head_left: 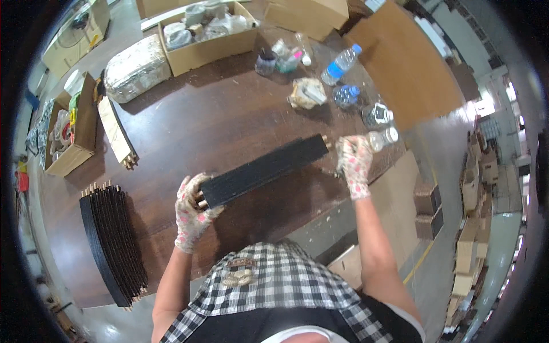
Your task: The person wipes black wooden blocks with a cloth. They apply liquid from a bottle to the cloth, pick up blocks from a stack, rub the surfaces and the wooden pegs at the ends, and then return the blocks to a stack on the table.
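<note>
A long black board (264,169) with pale wooden pegs at both ends lies slanted across the dark brown table. My left hand (193,214), in a spotted work glove, grips its near left end, fingers and thumb around the edge by the pegs. Off the board's far right end is my right hand (354,161), gloved alike, its fingers curled together. Whatever it may hold is too small to make out. To the left, several similar black boards (111,243) stand packed in a row, pegs showing at their ends.
Plastic bottles (341,66) and a crumpled wrapper (307,94) stand along the table's right side. A carton of rolls and bags (210,48), a taped parcel (137,67) and pale pegged strips (116,130) are at the back left, beside another filled carton (77,148).
</note>
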A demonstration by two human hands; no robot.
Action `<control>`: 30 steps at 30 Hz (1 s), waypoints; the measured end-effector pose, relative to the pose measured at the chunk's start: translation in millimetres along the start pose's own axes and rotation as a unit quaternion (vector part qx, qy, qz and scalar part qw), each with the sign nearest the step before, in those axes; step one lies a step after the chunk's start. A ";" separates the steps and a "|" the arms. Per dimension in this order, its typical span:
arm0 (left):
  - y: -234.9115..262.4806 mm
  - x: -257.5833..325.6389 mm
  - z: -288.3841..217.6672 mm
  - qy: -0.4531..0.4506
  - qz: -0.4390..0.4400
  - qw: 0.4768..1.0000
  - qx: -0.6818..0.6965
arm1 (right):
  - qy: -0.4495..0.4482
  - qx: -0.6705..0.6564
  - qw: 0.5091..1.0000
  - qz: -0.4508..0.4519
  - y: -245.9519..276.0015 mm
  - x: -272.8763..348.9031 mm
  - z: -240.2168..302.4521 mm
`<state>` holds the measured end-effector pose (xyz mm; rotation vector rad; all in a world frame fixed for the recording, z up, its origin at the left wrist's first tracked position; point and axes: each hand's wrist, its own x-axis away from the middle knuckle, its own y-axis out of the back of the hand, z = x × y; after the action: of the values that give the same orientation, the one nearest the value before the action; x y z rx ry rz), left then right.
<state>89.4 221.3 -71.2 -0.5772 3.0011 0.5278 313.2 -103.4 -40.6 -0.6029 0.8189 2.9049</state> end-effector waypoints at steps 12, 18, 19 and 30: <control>-7.6 -0.2 -1.0 -0.057 -0.034 0.997 -0.045 | 0.391 0.139 0.888 0.198 -125.3 86.5 146.4; -4.7 -4.4 0.5 -0.097 -0.028 0.988 -0.119 | 0.328 0.124 0.923 0.160 -81.0 48.0 99.5; -6.5 -3.6 1.9 -0.105 -0.028 0.988 -0.111 | 0.347 0.135 0.910 0.180 -84.3 55.2 117.0; -4.9 -4.2 0.7 -0.134 -0.040 0.982 -0.129 | 0.432 0.014 0.849 0.305 -102.0 92.8 154.6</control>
<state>95.1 218.7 -73.1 -0.5829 2.6646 0.9160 190.0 59.4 -5.5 -2.0705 1.3172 3.0389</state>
